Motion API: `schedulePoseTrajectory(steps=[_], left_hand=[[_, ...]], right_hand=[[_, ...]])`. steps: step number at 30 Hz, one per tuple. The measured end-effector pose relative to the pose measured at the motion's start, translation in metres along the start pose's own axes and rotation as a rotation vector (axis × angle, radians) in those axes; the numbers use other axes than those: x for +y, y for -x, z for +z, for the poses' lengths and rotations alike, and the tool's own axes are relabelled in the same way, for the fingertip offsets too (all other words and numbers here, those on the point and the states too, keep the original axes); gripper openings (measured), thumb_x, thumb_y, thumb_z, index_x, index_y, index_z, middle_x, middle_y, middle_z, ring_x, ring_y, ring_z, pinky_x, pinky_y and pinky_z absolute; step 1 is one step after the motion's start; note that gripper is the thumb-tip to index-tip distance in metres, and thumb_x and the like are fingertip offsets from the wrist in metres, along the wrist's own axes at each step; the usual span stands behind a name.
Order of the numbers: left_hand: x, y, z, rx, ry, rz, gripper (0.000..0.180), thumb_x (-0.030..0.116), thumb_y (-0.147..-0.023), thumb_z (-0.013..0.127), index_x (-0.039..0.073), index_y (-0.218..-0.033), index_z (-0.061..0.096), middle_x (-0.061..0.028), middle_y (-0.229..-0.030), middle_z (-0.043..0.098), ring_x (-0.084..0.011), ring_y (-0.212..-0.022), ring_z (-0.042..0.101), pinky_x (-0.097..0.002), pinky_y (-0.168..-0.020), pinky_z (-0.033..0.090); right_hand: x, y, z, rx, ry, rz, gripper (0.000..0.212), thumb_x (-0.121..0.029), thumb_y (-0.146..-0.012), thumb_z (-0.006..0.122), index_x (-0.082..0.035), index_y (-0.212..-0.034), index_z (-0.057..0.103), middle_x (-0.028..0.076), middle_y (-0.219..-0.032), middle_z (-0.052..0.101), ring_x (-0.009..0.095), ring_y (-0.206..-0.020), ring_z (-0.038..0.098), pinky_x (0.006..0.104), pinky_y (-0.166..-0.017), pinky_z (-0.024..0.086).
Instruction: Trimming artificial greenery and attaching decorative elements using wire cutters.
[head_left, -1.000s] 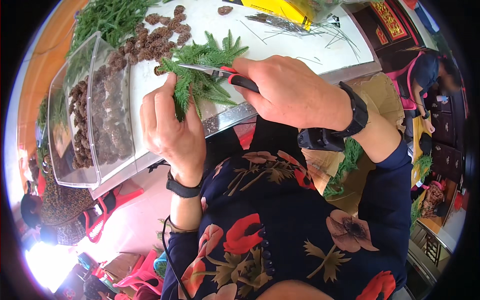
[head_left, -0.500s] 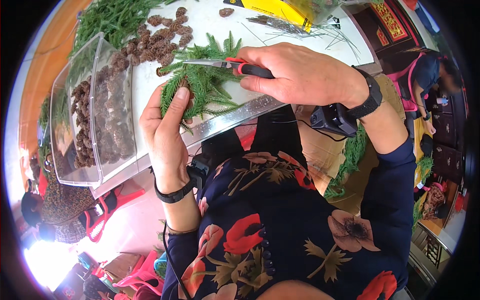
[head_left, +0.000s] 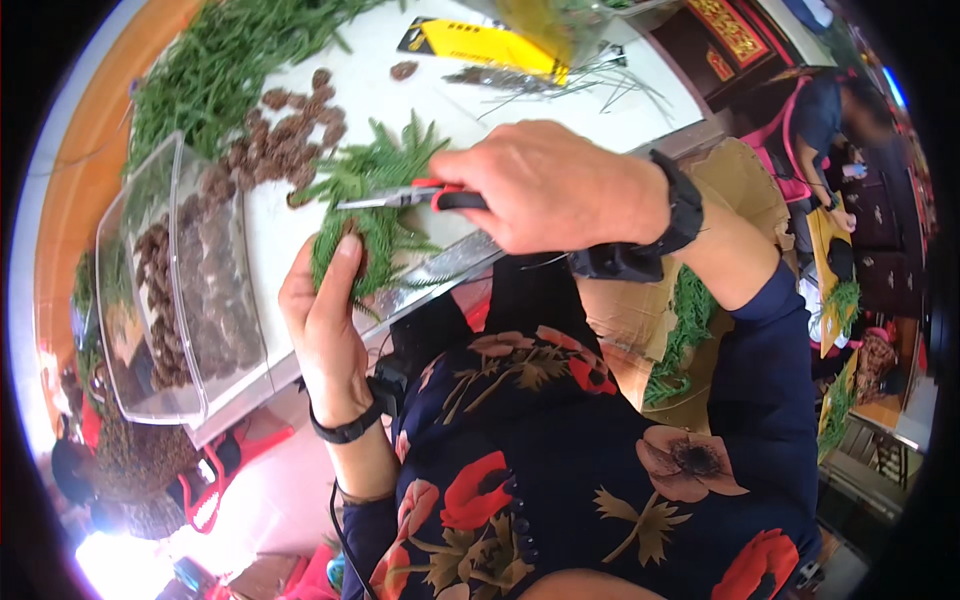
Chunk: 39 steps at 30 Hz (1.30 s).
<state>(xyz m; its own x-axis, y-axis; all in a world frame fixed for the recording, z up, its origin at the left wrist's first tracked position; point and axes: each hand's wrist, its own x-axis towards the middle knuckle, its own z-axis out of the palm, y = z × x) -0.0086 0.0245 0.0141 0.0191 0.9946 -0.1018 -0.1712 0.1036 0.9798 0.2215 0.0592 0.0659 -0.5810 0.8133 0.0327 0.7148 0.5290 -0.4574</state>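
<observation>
Long-nose pliers (head_left: 385, 199) with red and black handles are gripped in my right hand (head_left: 565, 185). Their jaws lie across a green artificial fir sprig (head_left: 390, 160), close to my left thumb. My left hand (head_left: 325, 315) pinches the sprig's lower part at the table's near edge. Something brown, perhaps a pine cone, shows just above that thumb, mostly hidden by needles. Whether the jaws bite on a wire or stem cannot be made out.
A clear plastic bin (head_left: 185, 290) of pine cones stands left, with loose pine cones (head_left: 290, 135) behind it. Green sprigs (head_left: 220, 70) pile up far left. Thin wires (head_left: 610, 85) lie by a yellow package (head_left: 490, 45). A person (head_left: 825, 120) sits at the right.
The whole view has shifted, so the table sits lower and further left. My right hand has turned and brought the pliers' tips nearer my left thumb. Both hands keep their holds.
</observation>
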Motion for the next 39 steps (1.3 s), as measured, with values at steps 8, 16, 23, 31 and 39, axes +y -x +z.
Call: schedulePoseTrajectory(steps=[8,16,23,31,39], left_hand=[[0.002,0.0,0.015,0.016,-0.009,0.165,0.036,0.02,-0.092,0.062,-0.002,-0.121,0.057,-0.0065,-0.104,0.064,-0.0094,-0.082,0.056,-0.0237,-0.077,0.043],[0.005,0.002,0.01,-0.026,-0.091,0.126,0.034,0.018,-0.091,0.063,-0.001,-0.12,0.058,-0.0074,-0.106,0.064,-0.0099,-0.082,0.056,-0.0239,-0.077,0.043],[0.006,0.007,0.002,-0.004,-0.132,0.126,0.028,0.013,-0.091,0.063,-0.001,-0.116,0.06,-0.0068,-0.102,0.065,-0.0098,-0.081,0.057,-0.0229,-0.075,0.043],[0.006,0.015,-0.006,0.07,-0.151,0.14,0.028,0.013,-0.091,0.063,-0.001,-0.115,0.061,-0.0063,-0.1,0.066,-0.0097,-0.079,0.056,-0.0232,-0.075,0.044],[0.004,0.008,-0.022,0.097,-0.202,0.128,0.027,0.014,-0.092,0.061,-0.001,-0.115,0.061,-0.0069,-0.1,0.065,-0.0101,-0.081,0.056,-0.023,-0.074,0.043]], right_hand=[[0.029,0.012,-0.025,0.152,-0.068,0.171,0.024,-0.023,-0.087,0.062,-0.004,-0.102,0.063,0.017,-0.072,0.063,0.035,-0.069,0.063,0.0433,-0.063,0.048],[0.15,-0.021,-0.136,0.73,-0.206,0.529,0.028,-0.03,-0.085,0.059,-0.002,-0.084,0.063,0.007,-0.06,0.048,0.02,-0.052,0.048,0.0327,-0.049,0.039],[0.19,-0.043,-0.189,0.744,0.18,0.792,0.041,-0.035,-0.085,0.054,0.004,-0.086,0.067,0.03,-0.088,0.065,0.035,-0.08,0.066,0.0467,-0.072,0.051],[0.271,-0.058,-0.189,-0.325,1.457,0.521,0.023,-0.011,-0.089,0.051,-0.002,-0.07,0.06,0.007,-0.059,0.047,0.024,-0.049,0.047,0.036,-0.049,0.04],[0.269,-0.003,-0.232,0.098,1.169,0.385,0.036,-0.03,-0.084,0.055,0.004,-0.085,0.065,0.027,-0.084,0.065,0.035,-0.078,0.066,0.0419,-0.067,0.051]])
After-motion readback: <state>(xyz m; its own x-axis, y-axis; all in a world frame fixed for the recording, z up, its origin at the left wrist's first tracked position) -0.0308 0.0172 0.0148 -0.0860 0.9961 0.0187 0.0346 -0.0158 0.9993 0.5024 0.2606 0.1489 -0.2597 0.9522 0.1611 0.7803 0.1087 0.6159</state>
